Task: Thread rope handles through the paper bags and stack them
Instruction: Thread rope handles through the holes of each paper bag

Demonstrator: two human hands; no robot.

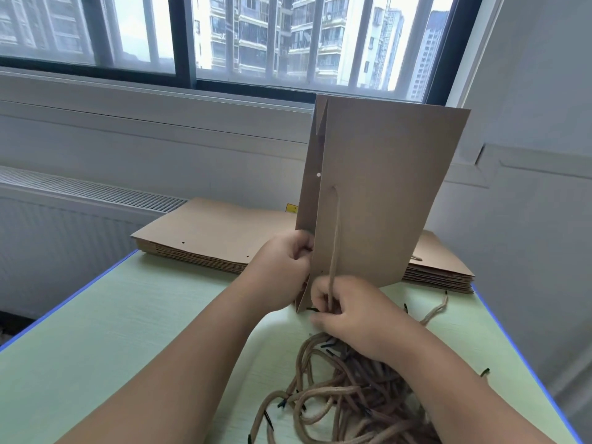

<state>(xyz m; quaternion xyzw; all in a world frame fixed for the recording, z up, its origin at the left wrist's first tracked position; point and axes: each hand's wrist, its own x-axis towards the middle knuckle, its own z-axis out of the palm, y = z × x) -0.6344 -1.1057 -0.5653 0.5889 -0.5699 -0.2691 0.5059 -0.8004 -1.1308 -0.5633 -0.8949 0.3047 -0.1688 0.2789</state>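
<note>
A flat brown paper bag (pixel 384 193) stands on edge on the table, its mouth side turned to the left. My left hand (pixel 285 267) grips its left edge low down. A brown rope handle (pixel 334 245) hangs from a hole in the bag's front face. My right hand (pixel 349 312) pinches the lower end of that rope near its black tip, just below the bag's bottom corner. A second hole shows as a bright dot higher up on the bag's rear panel.
A stack of flat paper bags (pixel 205 235) lies at the table's far edge, and a second pile of bags (pixel 439 267) lies behind the held bag. A tangle of loose rope handles (pixel 346 402) lies near right. The green table (pixel 112 315) has blue edges.
</note>
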